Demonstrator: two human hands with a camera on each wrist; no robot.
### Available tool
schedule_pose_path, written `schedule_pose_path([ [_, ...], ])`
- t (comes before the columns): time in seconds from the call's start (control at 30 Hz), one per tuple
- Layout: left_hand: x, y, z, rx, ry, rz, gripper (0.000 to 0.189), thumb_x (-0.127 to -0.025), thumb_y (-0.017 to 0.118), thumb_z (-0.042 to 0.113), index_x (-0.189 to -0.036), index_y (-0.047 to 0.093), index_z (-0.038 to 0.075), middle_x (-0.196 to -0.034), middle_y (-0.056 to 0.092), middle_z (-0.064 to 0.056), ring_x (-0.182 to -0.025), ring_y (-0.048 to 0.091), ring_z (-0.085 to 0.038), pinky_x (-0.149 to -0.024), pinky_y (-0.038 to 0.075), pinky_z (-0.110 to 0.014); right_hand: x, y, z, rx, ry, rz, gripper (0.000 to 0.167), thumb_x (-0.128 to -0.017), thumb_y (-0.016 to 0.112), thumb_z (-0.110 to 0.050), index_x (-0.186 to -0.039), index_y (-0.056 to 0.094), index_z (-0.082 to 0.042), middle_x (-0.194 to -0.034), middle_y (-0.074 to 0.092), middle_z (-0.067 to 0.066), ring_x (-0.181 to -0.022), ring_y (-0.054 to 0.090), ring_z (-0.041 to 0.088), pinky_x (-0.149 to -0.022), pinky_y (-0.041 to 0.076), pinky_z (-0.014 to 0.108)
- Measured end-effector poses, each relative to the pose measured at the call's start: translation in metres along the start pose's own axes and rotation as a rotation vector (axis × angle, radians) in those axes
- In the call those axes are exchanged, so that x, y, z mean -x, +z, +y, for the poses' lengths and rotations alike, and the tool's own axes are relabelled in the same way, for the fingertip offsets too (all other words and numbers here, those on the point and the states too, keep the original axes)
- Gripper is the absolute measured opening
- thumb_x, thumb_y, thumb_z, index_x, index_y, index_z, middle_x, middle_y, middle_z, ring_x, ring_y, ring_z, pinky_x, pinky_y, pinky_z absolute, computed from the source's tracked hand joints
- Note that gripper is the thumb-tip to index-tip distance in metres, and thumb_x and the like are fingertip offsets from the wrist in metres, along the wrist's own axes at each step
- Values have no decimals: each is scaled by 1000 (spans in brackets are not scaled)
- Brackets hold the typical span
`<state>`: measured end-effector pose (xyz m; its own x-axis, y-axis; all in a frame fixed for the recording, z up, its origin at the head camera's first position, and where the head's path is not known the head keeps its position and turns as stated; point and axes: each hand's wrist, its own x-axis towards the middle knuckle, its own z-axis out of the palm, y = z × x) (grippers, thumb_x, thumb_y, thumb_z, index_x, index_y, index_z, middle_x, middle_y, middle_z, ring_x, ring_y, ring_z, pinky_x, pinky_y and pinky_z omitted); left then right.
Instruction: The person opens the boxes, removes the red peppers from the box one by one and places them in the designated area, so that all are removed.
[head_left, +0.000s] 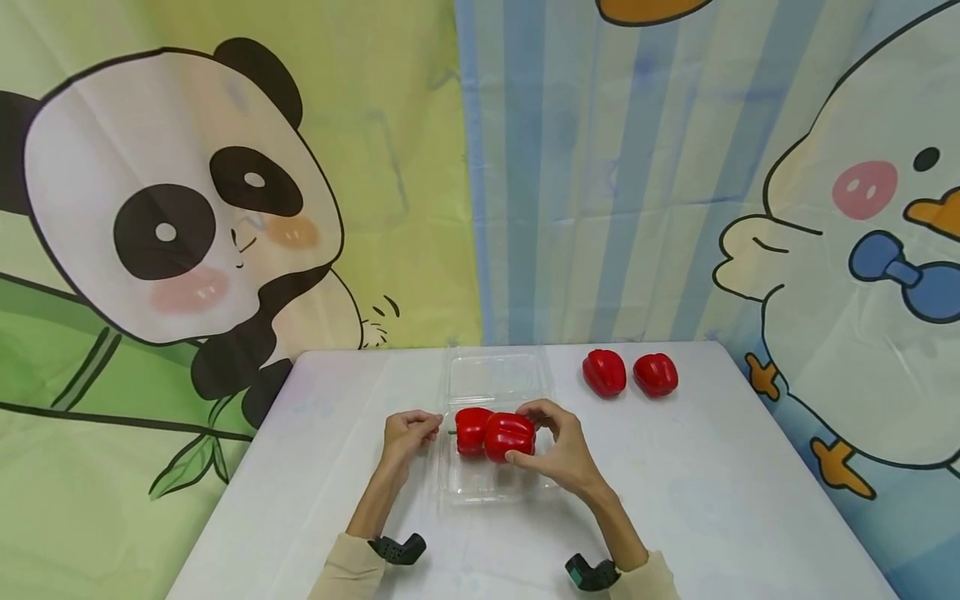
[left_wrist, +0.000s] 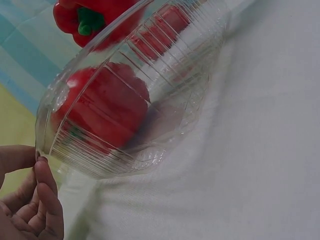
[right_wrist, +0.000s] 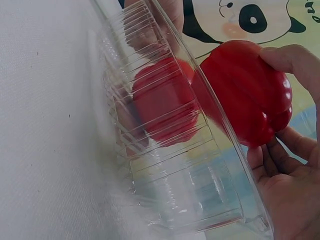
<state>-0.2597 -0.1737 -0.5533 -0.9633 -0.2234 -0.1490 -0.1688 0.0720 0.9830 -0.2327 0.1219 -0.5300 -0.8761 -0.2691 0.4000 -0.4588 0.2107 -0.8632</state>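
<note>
A clear plastic clamshell box (head_left: pixel 480 492) lies on the table with its lid (head_left: pixel 497 372) folded back. My left hand (head_left: pixel 410 433) pinches the box's left rim between thumb and fingers, plain in the left wrist view. One red bell pepper (left_wrist: pixel 102 107) with a green stem sits inside the box, toward its left. My right hand (head_left: pixel 558 446) grips a second red bell pepper (right_wrist: pixel 245 92) by its right end. In the right wrist view that pepper is above the rim, just right of the first one. From the head view it partly hides the first pepper.
Two more red bell peppers, a left one (head_left: pixel 604 372) and a right one (head_left: pixel 656 375), lie at the back right of the white table (head_left: pixel 675 483). Printed curtains with a panda (head_left: pixel 187 200) and a white bird (head_left: pixel 825 350) hang behind.
</note>
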Motion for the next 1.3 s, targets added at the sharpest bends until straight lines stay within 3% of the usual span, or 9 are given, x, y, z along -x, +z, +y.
schedule_pose_path([
  [0.4,1,-1,-1,7,-4,-1,19,-96,81,10,-96,77,-10,-67,69,4,-61,61,-6,-59,50,-19,3,-3,-1,-19,-4,27,63,-78,96,-21,-133,69,-8,-126,75,4,-110,69,19,-97,60,29],
  [1.3,2,-1,-1,2,11,-10,21,-97,81,11,-96,78,-10,-69,70,2,-62,61,-7,-59,50,-19,4,-13,6,-23,-44,84,62,-78,96,-16,-133,68,-6,-125,75,7,-109,69,19,-95,60,28],
])
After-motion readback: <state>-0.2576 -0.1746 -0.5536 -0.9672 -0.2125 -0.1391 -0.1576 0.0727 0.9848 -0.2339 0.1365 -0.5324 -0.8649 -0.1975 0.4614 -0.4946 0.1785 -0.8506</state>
